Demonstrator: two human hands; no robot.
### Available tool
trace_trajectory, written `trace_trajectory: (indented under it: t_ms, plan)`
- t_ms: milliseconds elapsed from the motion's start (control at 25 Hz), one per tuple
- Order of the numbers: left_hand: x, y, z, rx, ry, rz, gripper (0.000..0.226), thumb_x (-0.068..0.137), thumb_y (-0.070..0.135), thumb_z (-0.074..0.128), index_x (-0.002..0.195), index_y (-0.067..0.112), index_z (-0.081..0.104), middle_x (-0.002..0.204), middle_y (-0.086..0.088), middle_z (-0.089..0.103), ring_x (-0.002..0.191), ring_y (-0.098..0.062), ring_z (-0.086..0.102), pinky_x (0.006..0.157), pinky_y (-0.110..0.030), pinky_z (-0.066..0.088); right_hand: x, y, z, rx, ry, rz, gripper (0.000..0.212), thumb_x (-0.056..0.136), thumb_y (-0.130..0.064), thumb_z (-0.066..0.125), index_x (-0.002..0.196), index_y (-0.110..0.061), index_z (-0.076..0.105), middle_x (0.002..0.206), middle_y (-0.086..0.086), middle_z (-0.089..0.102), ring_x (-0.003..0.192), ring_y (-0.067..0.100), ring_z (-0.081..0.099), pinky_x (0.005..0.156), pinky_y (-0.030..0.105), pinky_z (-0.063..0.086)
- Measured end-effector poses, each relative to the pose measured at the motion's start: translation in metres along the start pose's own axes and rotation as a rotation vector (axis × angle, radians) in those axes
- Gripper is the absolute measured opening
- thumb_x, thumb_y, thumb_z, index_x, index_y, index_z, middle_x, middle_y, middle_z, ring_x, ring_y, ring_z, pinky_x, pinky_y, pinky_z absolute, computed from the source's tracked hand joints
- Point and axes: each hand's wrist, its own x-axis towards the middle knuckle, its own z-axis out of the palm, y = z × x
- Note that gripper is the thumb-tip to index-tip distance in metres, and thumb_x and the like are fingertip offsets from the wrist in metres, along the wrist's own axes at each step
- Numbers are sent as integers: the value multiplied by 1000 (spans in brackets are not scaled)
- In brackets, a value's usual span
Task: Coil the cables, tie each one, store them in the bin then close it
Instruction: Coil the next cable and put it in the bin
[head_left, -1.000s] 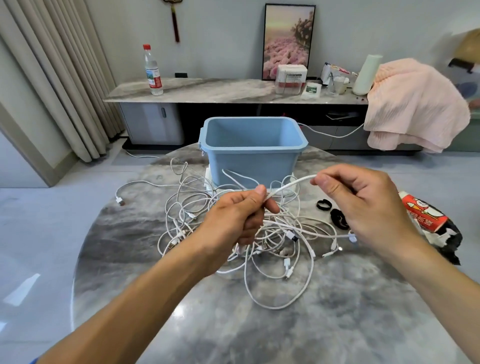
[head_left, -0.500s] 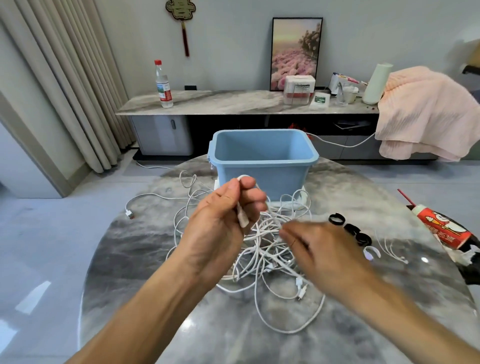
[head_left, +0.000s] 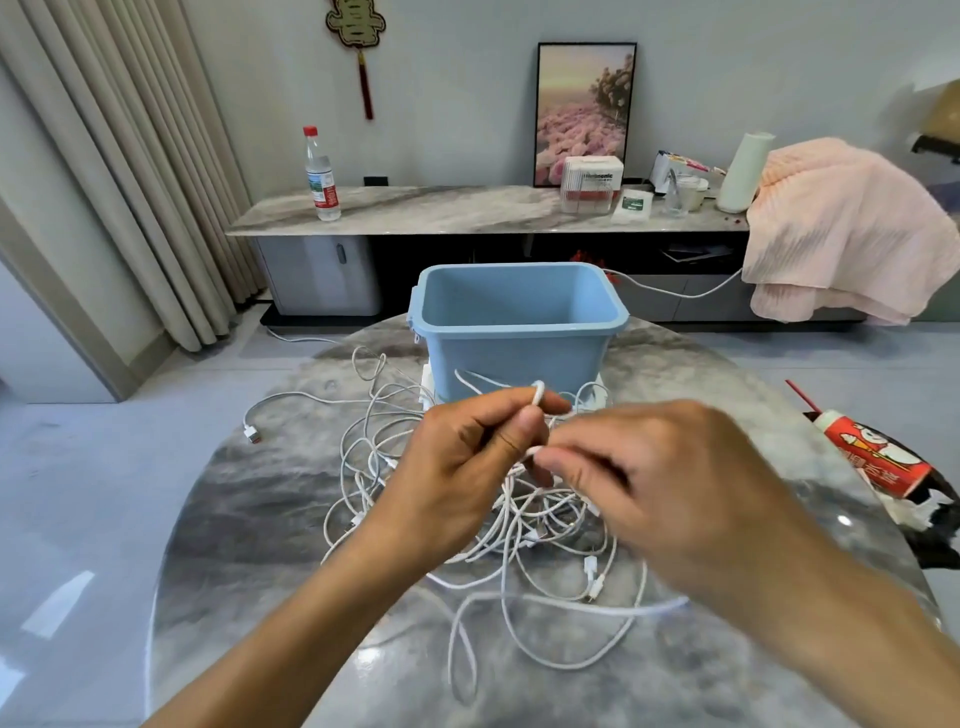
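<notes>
Cables (head_left: 519, 525), white, tangled on table (head_left: 260, 519)

- Ahead of you, a pale grey wall (head_left: 467, 78) carries a framed flower picture (head_left: 585, 111) and a red-tasselled ornament (head_left: 358, 31).
- A long marble-topped sideboard (head_left: 441, 210) runs beneath it.
- Beige curtains (head_left: 130, 156) hang at your left.
- Glossy grey floor tiles (head_left: 78, 493) catch the light.

L hand (head_left: 462, 467) fingers curled, pinching; R hand (head_left: 670, 483) likewise, forearms converging.
</notes>
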Motion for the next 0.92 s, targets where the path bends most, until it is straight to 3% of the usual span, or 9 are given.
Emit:
trace_trajectory:
  t_ms: [200,360,400,480,560,680,720,800,920]
  plan:
    - [5,11,-8,-106,-398,-218,32,100,22,42,88,3,65,64,-5,55,57,-14,47,58,-22,40,4,42,-13,-179,212,-207,49,86,-59,63,65,-16,63,54,-7,52,48,18,48,43,31,40]
    - [-1,19,-7,-505,-449,-363,27,97,17,43,89,10,67,63,-5,58,53,-11,50,63,-22,47,5,59,-1,-57,241,-245,54,97,-54,50,65,-11,62,54,-4,50,47,20,47,44,33,40]
    - [-3,19,-6,-579,-426,-349,26,97,18,44,86,12,67,63,-5,60,53,-11,53,75,-32,51,4,57,8,63,239,-181,53,99,-53,46,69,-12,62,55,-5,51,48,19,48,45,35,41]
    - [-4,19,-4,-692,-341,-319,24,95,21,46,84,15,66,64,-4,63,55,-12,58,103,-61,36,2,46,26,478,186,48,45,100,-54,43,79,-17,60,56,-9,51,49,14,48,48,35,43]
    - [-5,19,-6,-774,-248,-314,24,95,23,45,84,16,66,64,-1,62,62,-13,62,110,-63,28,0,28,41,869,108,317,33,100,-49,47,87,-23,63,59,-9,45,44,8,40,41,27,39]
    - [-2,22,-10,-910,-106,-350,22,97,22,43,83,15,58,59,1,50,76,-17,66,107,-53,39,-1,11,45,1338,-45,748,22,98,-30,53,93,-25,74,61,0,36,39,7,23,35,15,26]
    - [-2,23,-9,-943,-33,-374,21,98,21,43,83,14,56,59,1,49,73,-17,66,107,-51,39,-3,9,47,1316,-29,796,24,99,-27,54,89,-24,75,60,0,38,40,7,25,37,15,24]
    - [1,25,-7,-957,119,-400,19,96,22,44,84,14,55,66,0,60,71,-16,67,103,-47,41,-6,5,49,843,26,615,25,102,-26,52,87,-20,71,60,-5,51,48,8,43,46,25,34]
    - [5,21,-3,-892,253,-350,20,100,20,38,92,13,56,103,-10,75,98,-19,72,88,-35,47,-7,-23,51,98,-201,339,14,103,-30,40,109,-26,51,91,-1,68,84,24,66,70,38,47]
